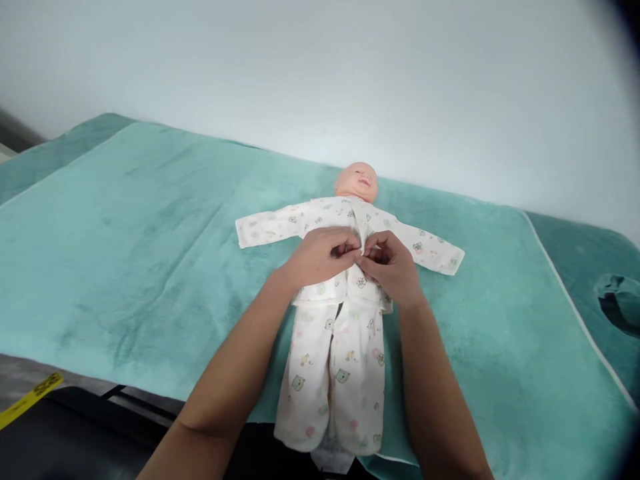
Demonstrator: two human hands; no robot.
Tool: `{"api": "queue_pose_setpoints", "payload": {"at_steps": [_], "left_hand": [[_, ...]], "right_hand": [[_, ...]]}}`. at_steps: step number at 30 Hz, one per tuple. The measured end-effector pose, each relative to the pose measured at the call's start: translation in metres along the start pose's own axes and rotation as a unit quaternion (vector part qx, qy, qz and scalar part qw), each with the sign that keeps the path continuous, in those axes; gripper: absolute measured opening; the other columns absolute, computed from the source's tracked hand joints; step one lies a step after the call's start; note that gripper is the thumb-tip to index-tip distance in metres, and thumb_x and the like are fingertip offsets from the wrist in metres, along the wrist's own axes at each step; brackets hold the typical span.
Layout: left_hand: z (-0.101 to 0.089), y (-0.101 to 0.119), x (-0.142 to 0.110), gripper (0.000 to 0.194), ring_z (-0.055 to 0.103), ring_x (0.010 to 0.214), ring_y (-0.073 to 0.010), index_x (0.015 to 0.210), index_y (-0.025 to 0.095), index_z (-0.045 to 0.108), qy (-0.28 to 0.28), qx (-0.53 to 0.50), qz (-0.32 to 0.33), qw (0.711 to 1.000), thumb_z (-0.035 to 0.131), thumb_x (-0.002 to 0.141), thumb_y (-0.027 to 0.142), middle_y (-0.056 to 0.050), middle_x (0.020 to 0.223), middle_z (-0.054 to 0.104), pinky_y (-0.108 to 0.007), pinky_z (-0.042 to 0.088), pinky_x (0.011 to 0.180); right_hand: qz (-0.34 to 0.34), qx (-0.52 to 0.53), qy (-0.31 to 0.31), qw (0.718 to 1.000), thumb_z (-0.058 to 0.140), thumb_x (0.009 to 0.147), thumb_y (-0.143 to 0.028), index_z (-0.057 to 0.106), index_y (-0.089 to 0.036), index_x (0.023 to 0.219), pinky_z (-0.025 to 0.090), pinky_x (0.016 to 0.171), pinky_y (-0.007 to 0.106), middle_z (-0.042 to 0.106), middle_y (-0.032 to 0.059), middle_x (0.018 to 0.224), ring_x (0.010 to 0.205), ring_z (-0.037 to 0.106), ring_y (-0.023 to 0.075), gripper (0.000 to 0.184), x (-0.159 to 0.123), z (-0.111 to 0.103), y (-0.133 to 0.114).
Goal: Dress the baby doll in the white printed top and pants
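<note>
A baby doll [357,180] lies on its back on a teal towel [150,233], head away from me, arms spread. It wears a white printed shirt [280,225] and matching trousers [345,380]. My left hand [323,255] and my right hand [390,263] meet over the doll's chest. Both hands pinch the shirt's front edges together at the middle, fingers closed on the cloth. The fastening itself is hidden under my fingers.
The towel covers a padded table that ends against a pale wall. A darker teal strip with a hole [620,307] lies at the right. A black surface with a yellow tape strip [30,399] sits at the lower left.
</note>
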State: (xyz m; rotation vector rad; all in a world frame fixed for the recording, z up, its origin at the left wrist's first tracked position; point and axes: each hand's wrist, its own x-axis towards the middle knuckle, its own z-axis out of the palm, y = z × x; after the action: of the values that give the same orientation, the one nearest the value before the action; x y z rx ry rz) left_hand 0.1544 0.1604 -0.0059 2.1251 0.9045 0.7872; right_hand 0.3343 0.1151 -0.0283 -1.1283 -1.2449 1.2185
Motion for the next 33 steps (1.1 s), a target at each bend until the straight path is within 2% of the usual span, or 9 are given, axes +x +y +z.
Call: {"api": "queue_pose_setpoints", "payload": {"at_steps": [7, 14, 20, 24, 26, 28, 29, 31, 33], "left_hand": [[0.001, -0.001, 0.0, 0.013, 0.044, 0.065, -0.0109, 0.072, 0.018, 0.062, 0.015, -0.011, 0.011, 1.0, 0.055, 0.083, 0.018, 0.002, 0.068, 0.052, -0.026, 0.034, 0.062], [-0.005, 0.0, -0.001, 0.018, 0.043, 0.06, -0.0089, 0.075, 0.017, 0.06, -0.009, -0.137, -0.045, 0.99, 0.055, 0.089, 0.027, 0.002, 0.068, 0.051, -0.024, 0.032, 0.057], [-0.006, -0.003, -0.001, 0.022, 0.041, 0.061, -0.0088, 0.077, 0.017, 0.061, -0.021, -0.158, -0.037, 0.986, 0.058, 0.091, 0.033, 0.003, 0.068, 0.047, -0.023, 0.031, 0.057], [-0.003, -0.006, -0.002, 0.012, 0.048, 0.069, -0.0094, 0.091, 0.018, 0.067, 0.007, -0.181, -0.046, 0.982, 0.066, 0.087, 0.029, 0.002, 0.077, 0.055, -0.023, 0.038, 0.063], [-0.002, -0.008, -0.001, 0.02, 0.052, 0.073, -0.0101, 0.101, 0.02, 0.068, 0.016, -0.2, -0.039, 0.979, 0.07, 0.084, 0.03, 0.001, 0.084, 0.06, -0.023, 0.042, 0.066], [-0.002, -0.013, 0.0, 0.023, 0.054, 0.075, -0.0115, 0.105, 0.021, 0.068, 0.055, -0.188, -0.019, 0.98, 0.069, 0.085, 0.033, -0.001, 0.088, 0.063, -0.024, 0.044, 0.069], [-0.002, -0.018, 0.002, 0.021, 0.056, 0.078, -0.0127, 0.104, 0.021, 0.068, 0.095, -0.162, -0.008, 0.982, 0.067, 0.087, 0.033, -0.001, 0.09, 0.064, -0.025, 0.045, 0.071], [-0.002, -0.033, 0.005, 0.015, 0.059, 0.09, -0.0162, 0.101, 0.021, 0.068, 0.209, -0.069, 0.005, 0.975, 0.06, 0.091, 0.029, -0.004, 0.097, 0.066, -0.029, 0.047, 0.079], [0.0, -0.054, 0.009, 0.017, 0.058, 0.103, -0.0205, 0.102, 0.021, 0.067, 0.307, 0.051, -0.012, 0.95, 0.055, 0.09, 0.021, -0.006, 0.106, 0.066, -0.034, 0.046, 0.092]], "right_hand": [[0.007, 0.003, -0.027, 1.0, 0.079, 0.077, -0.032, 0.056, -0.022, 0.091, 0.032, 0.043, 0.019, 0.055, -0.0065, 0.068, 0.051, 0.048, 0.0058, 0.029, 0.001, -0.004, 0.001], [-0.003, 0.017, -0.035, 0.999, 0.075, 0.084, -0.035, 0.058, -0.023, 0.093, 0.027, 0.04, 0.019, 0.056, -0.0068, 0.056, 0.044, 0.042, 0.0059, 0.023, 0.003, -0.007, 0.003], [-0.008, 0.032, -0.04, 0.999, 0.074, 0.085, -0.033, 0.059, -0.023, 0.093, 0.026, 0.04, 0.018, 0.057, -0.0061, 0.053, 0.043, 0.041, 0.0066, 0.02, 0.005, -0.01, 0.008], [-0.005, 0.041, -0.018, 0.999, 0.078, 0.082, -0.033, 0.059, -0.023, 0.091, 0.025, 0.038, 0.019, 0.056, -0.0063, 0.052, 0.042, 0.041, 0.0073, 0.024, 0.005, -0.008, 0.012], [-0.005, 0.038, -0.005, 0.999, 0.078, 0.081, -0.035, 0.059, -0.023, 0.09, 0.024, 0.038, 0.019, 0.055, -0.0065, 0.052, 0.041, 0.041, 0.0075, 0.025, 0.004, -0.006, 0.013], [-0.016, 0.025, 0.046, 0.999, 0.076, 0.083, -0.037, 0.058, -0.022, 0.089, 0.026, 0.039, 0.02, 0.055, -0.0064, 0.053, 0.042, 0.04, 0.0073, 0.024, 0.006, -0.005, 0.016], [-0.031, 0.013, 0.091, 0.995, 0.073, 0.085, -0.039, 0.057, -0.022, 0.088, 0.029, 0.041, 0.02, 0.055, -0.006, 0.056, 0.043, 0.041, 0.0074, 0.024, 0.007, -0.005, 0.018], [-0.074, -0.03, 0.201, 0.976, 0.07, 0.087, -0.041, 0.057, -0.022, 0.088, 0.038, 0.049, 0.021, 0.058, -0.0041, 0.065, 0.052, 0.048, 0.0085, 0.022, 0.013, -0.007, 0.024], [-0.117, -0.095, 0.272, 0.951, 0.068, 0.086, -0.04, 0.059, -0.022, 0.091, 0.047, 0.062, 0.024, 0.063, -0.0012, 0.079, 0.067, 0.057, 0.0111, 0.021, 0.022, -0.013, 0.035]]}}
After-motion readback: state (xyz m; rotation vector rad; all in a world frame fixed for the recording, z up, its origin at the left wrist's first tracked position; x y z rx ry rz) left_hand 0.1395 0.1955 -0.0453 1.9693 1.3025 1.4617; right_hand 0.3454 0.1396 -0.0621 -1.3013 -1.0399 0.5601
